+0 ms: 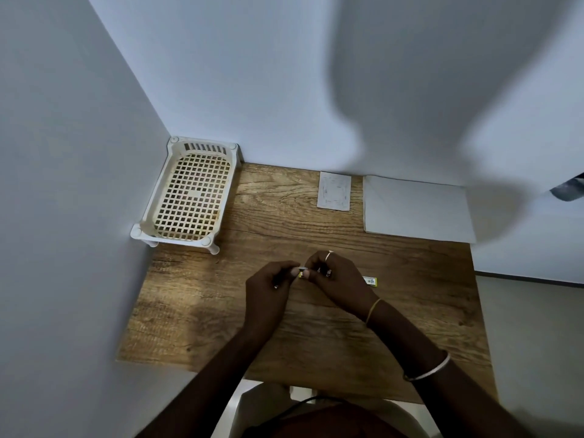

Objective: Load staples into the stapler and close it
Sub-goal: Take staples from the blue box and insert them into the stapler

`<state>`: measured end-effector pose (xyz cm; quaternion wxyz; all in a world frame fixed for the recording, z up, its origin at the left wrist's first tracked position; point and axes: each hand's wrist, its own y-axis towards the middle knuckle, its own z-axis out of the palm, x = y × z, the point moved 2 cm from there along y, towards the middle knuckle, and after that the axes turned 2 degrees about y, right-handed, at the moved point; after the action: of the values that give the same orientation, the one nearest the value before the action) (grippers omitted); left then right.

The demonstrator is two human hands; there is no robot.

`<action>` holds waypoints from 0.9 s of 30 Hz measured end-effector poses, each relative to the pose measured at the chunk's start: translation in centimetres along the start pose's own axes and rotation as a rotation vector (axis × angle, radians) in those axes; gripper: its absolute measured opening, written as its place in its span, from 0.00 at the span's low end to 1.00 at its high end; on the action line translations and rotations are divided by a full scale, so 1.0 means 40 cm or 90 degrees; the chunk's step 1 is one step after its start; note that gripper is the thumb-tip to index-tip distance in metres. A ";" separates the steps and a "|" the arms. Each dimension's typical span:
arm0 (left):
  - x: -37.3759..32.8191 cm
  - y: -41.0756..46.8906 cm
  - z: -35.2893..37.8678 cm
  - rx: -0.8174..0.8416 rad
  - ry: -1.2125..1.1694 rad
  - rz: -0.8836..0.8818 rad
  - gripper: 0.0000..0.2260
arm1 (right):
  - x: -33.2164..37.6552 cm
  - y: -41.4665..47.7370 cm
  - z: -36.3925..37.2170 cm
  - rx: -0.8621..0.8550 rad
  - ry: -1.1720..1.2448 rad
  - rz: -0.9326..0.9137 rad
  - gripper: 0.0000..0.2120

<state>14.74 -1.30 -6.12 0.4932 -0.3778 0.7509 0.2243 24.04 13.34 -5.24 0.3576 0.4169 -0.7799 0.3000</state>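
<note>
— Both forearms reach in over the wooden desk (316, 336). What's the risk?

— Judging by the pinch, the small pale strip, likely staples (302, 268), could snap or drop if squeezed unevenly.

— Fingers?

— Left hand (268, 281) curled, fingertips (294, 270) closed on that strip. Right hand (336, 279) pinches its other end, wrapped round a small, mostly hidden stapler (327, 272). Staple box (370, 281) lies just beside.

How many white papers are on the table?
2. A small paper lies at the table's far edge against the wall; a bigger sheet lies just right of it, in the far right corner. More could be stacked underneath.
</note>
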 end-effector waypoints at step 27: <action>0.014 0.099 0.084 0.071 -0.004 -0.236 0.10 | -0.062 0.025 -0.052 -0.059 -0.404 -0.102 0.08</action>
<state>13.40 3.34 -8.16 0.5489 -0.4808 0.6780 0.0886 24.81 16.47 -6.25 0.1377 0.5331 -0.8299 0.0905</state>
